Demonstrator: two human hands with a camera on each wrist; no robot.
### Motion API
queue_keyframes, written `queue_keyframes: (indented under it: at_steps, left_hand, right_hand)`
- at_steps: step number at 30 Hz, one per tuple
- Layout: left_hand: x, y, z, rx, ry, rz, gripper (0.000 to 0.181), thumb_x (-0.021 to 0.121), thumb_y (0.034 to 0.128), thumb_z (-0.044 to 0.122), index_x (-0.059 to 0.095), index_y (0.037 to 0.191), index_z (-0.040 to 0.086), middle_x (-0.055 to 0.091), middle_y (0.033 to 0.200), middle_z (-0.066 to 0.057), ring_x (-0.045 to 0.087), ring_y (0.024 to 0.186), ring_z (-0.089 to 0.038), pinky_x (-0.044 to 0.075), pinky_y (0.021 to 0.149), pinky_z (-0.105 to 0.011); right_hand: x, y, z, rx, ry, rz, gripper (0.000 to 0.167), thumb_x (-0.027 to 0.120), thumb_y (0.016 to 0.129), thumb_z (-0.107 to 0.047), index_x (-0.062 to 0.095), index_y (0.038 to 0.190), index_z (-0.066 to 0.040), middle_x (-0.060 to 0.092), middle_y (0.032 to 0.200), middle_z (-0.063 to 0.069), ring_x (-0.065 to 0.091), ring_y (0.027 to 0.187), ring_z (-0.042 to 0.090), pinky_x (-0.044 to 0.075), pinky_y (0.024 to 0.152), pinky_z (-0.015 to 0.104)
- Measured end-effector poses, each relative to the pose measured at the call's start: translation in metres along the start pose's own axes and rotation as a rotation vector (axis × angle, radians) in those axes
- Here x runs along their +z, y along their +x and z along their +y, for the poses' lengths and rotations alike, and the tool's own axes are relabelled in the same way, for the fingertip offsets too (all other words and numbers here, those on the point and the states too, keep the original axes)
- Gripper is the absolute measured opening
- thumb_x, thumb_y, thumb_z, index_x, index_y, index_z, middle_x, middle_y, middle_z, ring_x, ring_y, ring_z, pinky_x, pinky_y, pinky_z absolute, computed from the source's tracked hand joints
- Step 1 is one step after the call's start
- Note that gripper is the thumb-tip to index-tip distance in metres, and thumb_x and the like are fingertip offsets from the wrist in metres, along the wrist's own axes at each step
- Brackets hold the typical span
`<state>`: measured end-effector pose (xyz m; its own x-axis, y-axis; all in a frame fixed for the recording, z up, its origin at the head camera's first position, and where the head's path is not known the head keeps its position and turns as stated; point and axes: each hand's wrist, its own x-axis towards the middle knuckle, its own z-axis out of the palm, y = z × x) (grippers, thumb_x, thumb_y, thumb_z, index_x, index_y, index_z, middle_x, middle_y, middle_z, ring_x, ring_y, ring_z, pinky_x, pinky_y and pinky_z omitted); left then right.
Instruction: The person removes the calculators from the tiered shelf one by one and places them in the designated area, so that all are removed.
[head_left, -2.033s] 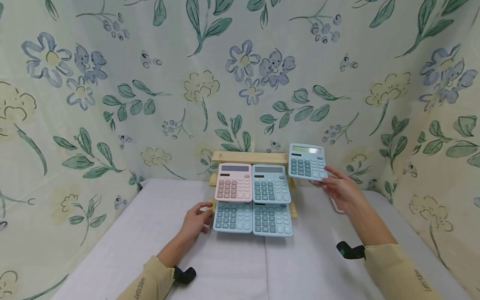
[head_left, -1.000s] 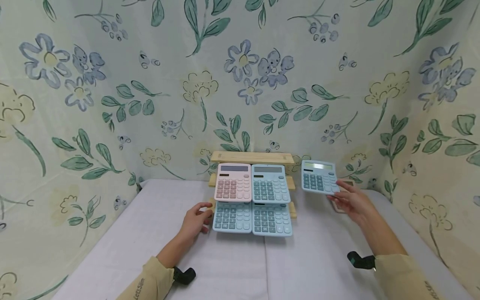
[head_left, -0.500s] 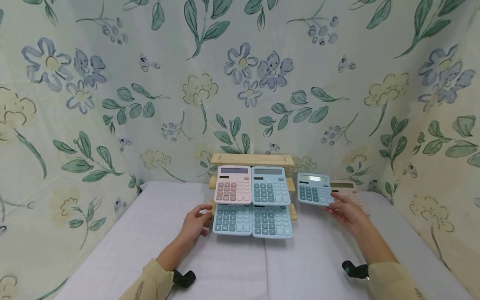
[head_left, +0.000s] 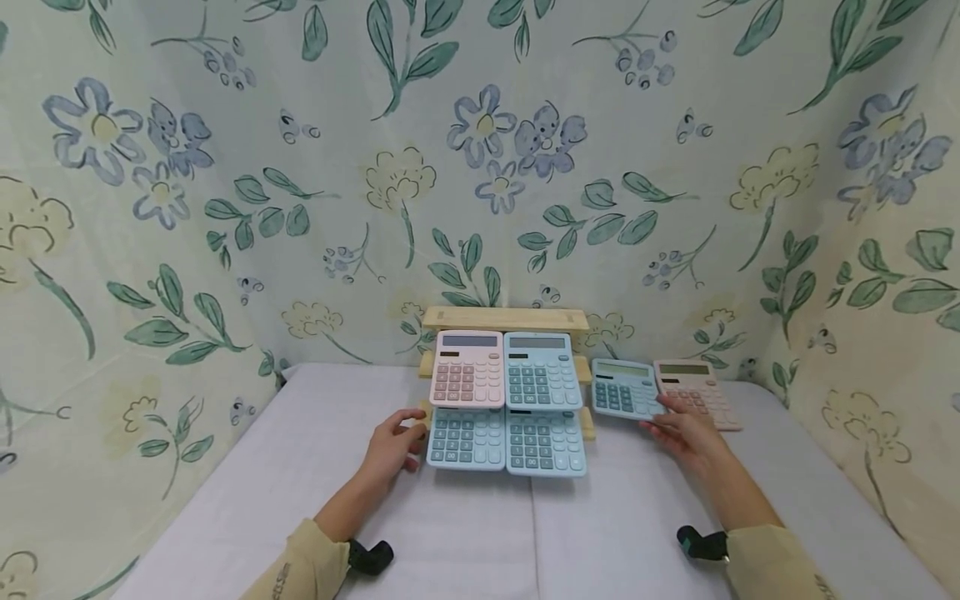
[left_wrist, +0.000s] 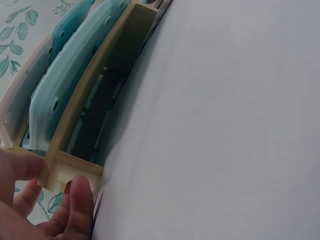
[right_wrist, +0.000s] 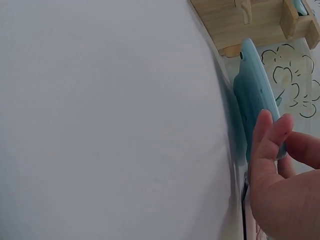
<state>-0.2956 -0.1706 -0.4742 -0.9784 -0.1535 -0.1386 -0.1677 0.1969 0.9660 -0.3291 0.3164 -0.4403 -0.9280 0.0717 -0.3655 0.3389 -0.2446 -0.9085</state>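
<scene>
My right hand (head_left: 690, 435) pinches a blue calculator (head_left: 619, 388) by its right edge, keys facing up. In the right wrist view that calculator (right_wrist: 254, 92) is seen edge-on, tilted just over the white cloth. Beside it on the right lies a pink calculator (head_left: 678, 385), partly behind my fingers. A stepped wooden rack (head_left: 506, 318) stands in the middle. On its middle tier lean a pink calculator (head_left: 467, 368) and a blue one (head_left: 542, 371); two more blue calculators (head_left: 465, 437) lean below. My left hand (head_left: 392, 450) grips the rack's lower left end between thumb and fingers.
A white cloth (head_left: 457, 533) covers the table, with a crease down its middle. Flowered curtain (head_left: 315, 208) closes off the back and both sides. The rack's top bar bears no calculator.
My right hand has carried the blue calculator from beside the rack's top bar, right and then down to the table, left of the pink one. My left hand has stayed at the rack.
</scene>
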Motion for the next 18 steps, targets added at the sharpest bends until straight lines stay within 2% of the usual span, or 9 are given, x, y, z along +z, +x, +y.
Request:
queue_keyframes:
  at_steps: [7,15,18]
  left_hand:
    - [0.0005,0.0019,-0.0016,0.001,-0.001,0.004,0.033,0.061,0.098,0.028,0.062,0.129,0.019,0.066,0.11,-0.012,0.063,0.08,-0.022,0.056,0.06,-0.031]
    - [-0.0001,0.0033,-0.002,0.003,-0.009,-0.005,0.033,0.061,0.0974,0.028,0.063,0.129,0.02,0.066,0.11,-0.012,0.062,0.082,-0.023,0.056,0.061,-0.031]
    - [-0.0005,0.0028,-0.002,-0.003,-0.007,-0.003,0.033,0.061,0.0975,0.028,0.063,0.129,0.02,0.066,0.11,-0.012,0.062,0.082,-0.023,0.056,0.061,-0.031]
  right_hand:
    - [0.0023,0.004,0.0032,0.021,0.029,0.035,0.075,0.051,0.097,0.005,0.02,0.162,-0.017,0.034,0.154,0.018,0.073,0.093,0.017,0.057,0.085,0.026]
    - [0.006,0.0052,0.0037,0.018,0.04,0.071,0.073,0.05,0.098,0.002,0.022,0.161,-0.02,0.04,0.151,0.013,0.072,0.095,0.015,0.056,0.09,0.026]
    - [0.0074,0.0064,0.0044,0.019,0.05,0.074,0.071,0.049,0.099,0.002,0.022,0.161,-0.02,0.036,0.155,0.013,0.071,0.095,0.014,0.055,0.093,0.027]
